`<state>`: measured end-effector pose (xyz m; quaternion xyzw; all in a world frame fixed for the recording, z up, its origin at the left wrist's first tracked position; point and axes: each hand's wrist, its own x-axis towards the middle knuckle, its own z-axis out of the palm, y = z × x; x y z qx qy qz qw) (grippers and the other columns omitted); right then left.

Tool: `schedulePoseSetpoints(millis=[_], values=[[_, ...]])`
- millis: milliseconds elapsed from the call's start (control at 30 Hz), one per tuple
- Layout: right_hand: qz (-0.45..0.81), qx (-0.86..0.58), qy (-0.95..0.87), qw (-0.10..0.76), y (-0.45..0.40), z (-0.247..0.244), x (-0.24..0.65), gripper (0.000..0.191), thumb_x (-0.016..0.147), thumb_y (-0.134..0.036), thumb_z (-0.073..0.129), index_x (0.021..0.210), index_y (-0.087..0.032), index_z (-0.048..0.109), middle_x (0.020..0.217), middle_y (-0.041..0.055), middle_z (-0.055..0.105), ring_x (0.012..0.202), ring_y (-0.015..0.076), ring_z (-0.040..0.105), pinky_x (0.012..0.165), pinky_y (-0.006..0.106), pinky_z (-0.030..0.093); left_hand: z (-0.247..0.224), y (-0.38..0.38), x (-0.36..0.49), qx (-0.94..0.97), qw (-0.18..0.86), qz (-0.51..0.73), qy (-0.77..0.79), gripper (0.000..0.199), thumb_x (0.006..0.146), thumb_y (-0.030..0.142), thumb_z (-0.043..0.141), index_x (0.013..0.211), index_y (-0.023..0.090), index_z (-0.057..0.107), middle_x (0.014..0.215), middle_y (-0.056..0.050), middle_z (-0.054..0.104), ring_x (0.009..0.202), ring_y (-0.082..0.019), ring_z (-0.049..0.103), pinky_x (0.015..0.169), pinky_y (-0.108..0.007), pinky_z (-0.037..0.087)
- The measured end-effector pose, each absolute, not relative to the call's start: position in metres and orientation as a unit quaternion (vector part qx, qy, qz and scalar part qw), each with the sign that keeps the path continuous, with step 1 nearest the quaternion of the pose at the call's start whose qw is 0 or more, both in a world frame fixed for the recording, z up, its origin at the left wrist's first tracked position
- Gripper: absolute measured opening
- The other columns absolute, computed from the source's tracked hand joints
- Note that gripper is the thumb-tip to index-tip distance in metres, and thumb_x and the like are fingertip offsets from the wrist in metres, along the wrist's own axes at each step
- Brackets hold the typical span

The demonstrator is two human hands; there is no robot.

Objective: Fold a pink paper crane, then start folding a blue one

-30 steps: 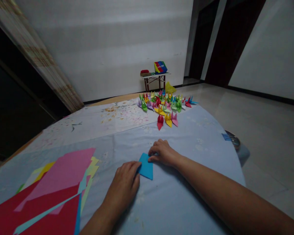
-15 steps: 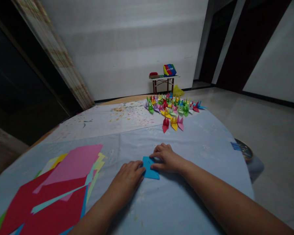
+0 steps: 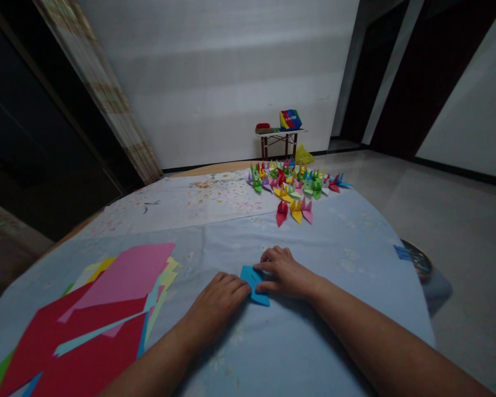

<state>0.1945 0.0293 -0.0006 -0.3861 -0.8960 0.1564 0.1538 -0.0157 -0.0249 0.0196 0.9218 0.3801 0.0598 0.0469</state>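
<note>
A small folded piece of blue paper (image 3: 259,298) lies flat on the cloth-covered table, between my two hands. My left hand (image 3: 225,295) rests on its left edge, with the fingers close together and their tips pressed on the paper. From the right, my right hand (image 3: 283,273) touches the paper with thumb and index finger, which are apart with blue paper showing between them. The fingertips hide part of both side edges of the paper.
Sheets of coloured paper, red (image 3: 95,364) and pink (image 3: 128,278) among them, lie overlapping at the left. Several folded paper cranes (image 3: 291,182) stand at the table's far right. A round container (image 3: 417,259) is beyond the right edge.
My left fingers have moved slightly right, further over the blue paper. The paper has turned a little, and my right hand keeps its hold. The whole view has shifted slightly.
</note>
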Motion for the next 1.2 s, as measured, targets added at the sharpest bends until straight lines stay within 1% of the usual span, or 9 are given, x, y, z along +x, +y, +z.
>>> schedulePoseSetpoints(millis=[133,267,433,500,633,800,900,1000,1200], values=[[0.154,-0.404,-0.886,0.168,0.030,-0.003,0.192,0.031,0.083,-0.044,0.050,0.105,-0.026,0.061,0.098,0.0073,0.054,0.093,0.0209,0.042,0.078,0.034,0.028,0.014,-0.017,-0.021,0.902,0.108,0.111,0.404,0.028,0.082,0.009,0.046,0.105,0.023,0.055,0.102,-0.003,0.060,0.095,-0.018,0.051,0.087,-0.034,0.037],[0.160,-0.407,-0.883,0.172,0.031,-0.005,0.192,0.029,0.081,-0.042,0.054,0.104,-0.025,0.059,0.098,0.0068,0.053,0.094,0.0209,0.042,0.078,0.034,0.028,0.010,-0.005,-0.026,0.868,0.194,0.180,0.420,0.024,0.083,0.013,0.045,0.100,0.023,0.059,0.098,-0.002,0.062,0.094,-0.016,0.052,0.087,-0.033,0.038],[0.152,-0.413,-0.881,0.172,0.029,-0.005,0.191,0.027,0.081,-0.038,0.054,0.103,-0.023,0.057,0.098,0.0069,0.051,0.094,0.0214,0.041,0.079,0.034,0.028,0.014,0.006,-0.023,0.829,0.298,0.186,0.436,0.018,0.083,0.021,0.049,0.094,0.022,0.062,0.090,0.000,0.062,0.089,-0.014,0.054,0.084,-0.029,0.041],[0.149,-0.414,-0.883,0.165,0.028,-0.004,0.191,0.026,0.081,-0.036,0.053,0.102,-0.022,0.056,0.099,0.0072,0.051,0.094,0.0216,0.041,0.079,0.034,0.028,0.014,0.007,-0.020,0.821,0.303,0.190,0.445,0.017,0.084,0.023,0.047,0.091,0.020,0.063,0.088,0.000,0.060,0.085,-0.014,0.055,0.081,-0.027,0.042],[0.138,-0.417,-0.886,0.151,0.027,-0.002,0.190,0.026,0.080,-0.035,0.053,0.102,-0.021,0.055,0.100,0.0078,0.051,0.095,0.0220,0.040,0.079,0.035,0.027,0.012,0.007,-0.014,0.811,0.271,0.201,0.477,0.018,0.084,0.027,0.045,0.083,0.020,0.062,0.083,0.000,0.056,0.079,-0.014,0.054,0.075,-0.026,0.042],[0.120,-0.424,-0.888,0.134,0.026,0.000,0.189,0.024,0.081,-0.034,0.051,0.101,-0.021,0.054,0.100,0.0079,0.050,0.095,0.0226,0.039,0.079,0.035,0.026,0.015,0.014,-0.007,0.808,0.286,0.212,0.469,0.016,0.081,0.026,0.047,0.084,0.019,0.062,0.085,-0.001,0.059,0.080,-0.014,0.054,0.076,-0.027,0.041],[0.109,-0.425,-0.889,0.131,0.025,0.000,0.189,0.024,0.081,-0.033,0.051,0.100,-0.020,0.054,0.100,0.0083,0.050,0.094,0.0226,0.039,0.078,0.035,0.026,0.019,0.016,-0.009,0.808,0.312,0.193,0.462,0.018,0.082,0.027,0.046,0.084,0.018,0.061,0.080,0.000,0.059,0.078,-0.014,0.055,0.074,-0.026,0.042],[0.103,-0.422,-0.892,0.125,0.024,0.000,0.189,0.024,0.081,-0.033,0.051,0.101,-0.019,0.053,0.100,0.0086,0.050,0.093,0.0226,0.039,0.078,0.035,0.026,0.020,0.012,-0.013,0.807,0.312,0.182,0.467,0.018,0.082,0.027,0.045,0.084,0.018,0.061,0.080,0.000,0.059,0.078,-0.014,0.054,0.073,-0.025,0.042],[0.097,-0.425,-0.891,0.129,0.022,0.001,0.189,0.023,0.082,-0.033,0.049,0.099,-0.019,0.053,0.098,0.0082,0.050,0.092,0.0223,0.040,0.078,0.035,0.026,0.020,0.008,-0.011,0.808,0.307,0.214,0.456,0.017,0.083,0.025,0.044,0.086,0.019,0.060,0.087,-0.001,0.058,0.084,-0.015,0.054,0.080,-0.028,0.041]])
